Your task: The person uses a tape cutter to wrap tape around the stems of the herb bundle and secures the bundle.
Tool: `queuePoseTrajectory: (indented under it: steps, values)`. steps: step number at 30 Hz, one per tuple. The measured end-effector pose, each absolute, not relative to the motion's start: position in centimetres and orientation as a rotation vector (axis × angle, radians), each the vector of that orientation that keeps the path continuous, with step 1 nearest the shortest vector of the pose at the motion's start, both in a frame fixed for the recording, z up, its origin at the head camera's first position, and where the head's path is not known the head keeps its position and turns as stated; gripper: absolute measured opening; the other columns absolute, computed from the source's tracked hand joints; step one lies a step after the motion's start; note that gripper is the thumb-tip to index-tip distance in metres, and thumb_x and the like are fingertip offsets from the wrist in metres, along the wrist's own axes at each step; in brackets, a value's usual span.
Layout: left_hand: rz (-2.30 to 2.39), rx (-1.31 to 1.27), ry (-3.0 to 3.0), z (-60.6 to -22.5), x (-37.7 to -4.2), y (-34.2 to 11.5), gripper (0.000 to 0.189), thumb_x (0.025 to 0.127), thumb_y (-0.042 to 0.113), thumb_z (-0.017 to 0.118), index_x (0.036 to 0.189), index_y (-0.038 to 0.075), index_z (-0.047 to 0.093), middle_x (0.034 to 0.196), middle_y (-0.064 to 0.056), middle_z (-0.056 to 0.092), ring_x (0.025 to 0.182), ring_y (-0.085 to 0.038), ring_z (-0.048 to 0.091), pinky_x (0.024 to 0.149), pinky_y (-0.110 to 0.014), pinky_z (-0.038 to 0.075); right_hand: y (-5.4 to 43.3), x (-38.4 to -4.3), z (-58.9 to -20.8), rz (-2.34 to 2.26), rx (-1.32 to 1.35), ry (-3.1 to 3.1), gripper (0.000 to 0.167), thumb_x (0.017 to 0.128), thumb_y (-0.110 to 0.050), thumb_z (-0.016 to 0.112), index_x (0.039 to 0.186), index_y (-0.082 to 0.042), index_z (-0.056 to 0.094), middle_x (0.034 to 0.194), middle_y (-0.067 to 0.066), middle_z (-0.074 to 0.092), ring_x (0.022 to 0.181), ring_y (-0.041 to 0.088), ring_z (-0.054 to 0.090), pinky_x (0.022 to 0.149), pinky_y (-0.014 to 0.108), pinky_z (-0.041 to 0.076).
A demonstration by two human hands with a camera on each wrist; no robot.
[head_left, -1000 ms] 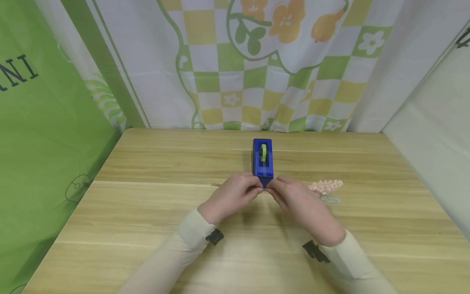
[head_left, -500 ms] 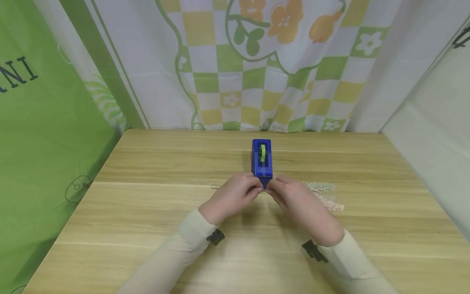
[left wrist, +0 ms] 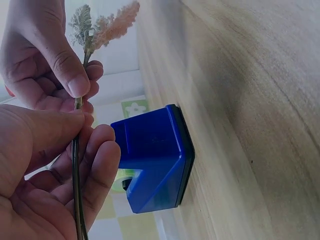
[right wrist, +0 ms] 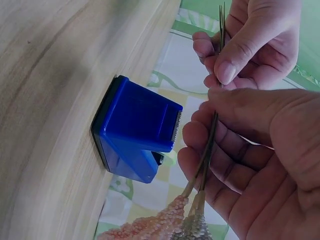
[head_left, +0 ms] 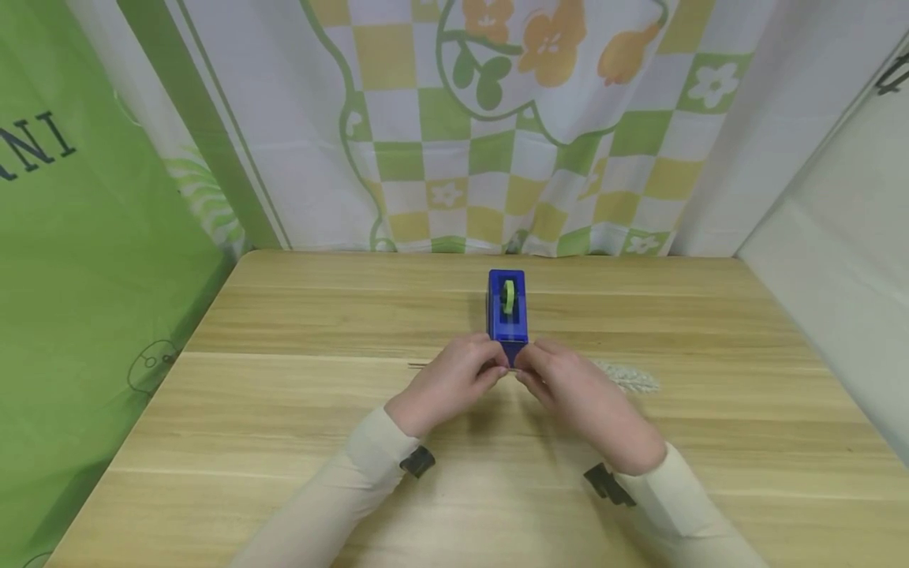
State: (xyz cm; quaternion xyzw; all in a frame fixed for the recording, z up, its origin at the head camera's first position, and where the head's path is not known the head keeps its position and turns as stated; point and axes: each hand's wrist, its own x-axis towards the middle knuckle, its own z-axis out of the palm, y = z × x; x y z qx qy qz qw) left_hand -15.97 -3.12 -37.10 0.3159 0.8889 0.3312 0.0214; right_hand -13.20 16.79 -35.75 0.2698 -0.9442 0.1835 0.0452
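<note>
My left hand (head_left: 450, 379) and right hand (head_left: 582, 394) meet fingertip to fingertip, both pinching thin dark stems (left wrist: 76, 165) between thumb and fingers. The stems carry two flower sprigs: a pink one (right wrist: 157, 220) and a grey-green one (head_left: 632, 377), beyond the right hand. In the left wrist view a pale band, possibly tape, shows on the stems by the right thumb. The bare stem ends stick out past the left hand. Just beyond the fingers stands a blue tape dispenser (head_left: 519, 319) with a yellow-green roll (head_left: 509, 297). In the head view the pink sprig is hidden.
The wooden table (head_left: 298, 442) extends on all sides of the hands. A checked, flowered curtain (head_left: 490, 158) hangs behind its far edge. Green cloth (head_left: 106, 260) is at the left, and a pale wall or cloth (head_left: 845, 260) at the right. The dispenser's serrated cutter faces the hands.
The stems have turned between the fingers: in the head view the pink sprig swung from the far side to the near side, then out of sight. The hands and dispenser have barely moved.
</note>
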Motion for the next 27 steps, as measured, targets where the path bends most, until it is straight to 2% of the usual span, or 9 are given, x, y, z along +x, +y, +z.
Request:
queuePoseTrajectory:
  steps: [9,14,23,27]
  values:
    - [1.066,0.988,2.731,-37.3,-15.9,-3.1,0.006,0.100,0.009,0.070,0.098,0.004,0.072,0.102,-0.009,0.072,0.091,-0.017,0.064,0.082,-0.029,0.057,16.8,-13.3,-35.9,0.586,0.851,-2.846,0.013,0.098,-0.011,0.072,0.110,-0.012,0.076,0.100,0.003,0.076,0.090,0.017,0.072,0.081,0.038,0.063]
    - [1.069,0.993,2.709,-37.6,-15.9,-3.1,0.005,0.099,0.008,0.069,0.097,0.004,0.072,0.101,-0.009,0.072,0.091,-0.016,0.064,0.082,-0.027,0.057,16.8,-13.3,-36.1,0.578,0.868,-2.842,0.013,0.097,-0.011,0.073,0.109,-0.012,0.076,0.102,0.002,0.077,0.093,0.018,0.074,0.084,0.037,0.063]
    - [1.069,0.941,2.677,-38.1,-16.0,-3.3,0.007,0.100,0.008,0.068,0.095,0.004,0.072,0.095,-0.008,0.072,0.086,-0.014,0.062,0.080,-0.026,0.054,17.3,-13.1,-36.0,0.469,0.789,-2.947,0.006,0.096,-0.011,0.074,0.102,-0.012,0.076,0.088,-0.002,0.070,0.075,0.008,0.063,0.072,0.031,0.058]
    - [1.016,0.913,2.678,-38.4,-16.0,-3.4,0.008,0.099,0.009,0.070,0.094,0.005,0.074,0.093,-0.006,0.073,0.085,-0.013,0.062,0.080,-0.027,0.054,17.5,-13.1,-36.1,0.484,0.768,-2.992,0.004,0.095,-0.009,0.074,0.095,-0.013,0.075,0.084,-0.004,0.069,0.073,0.006,0.060,0.072,0.029,0.058]
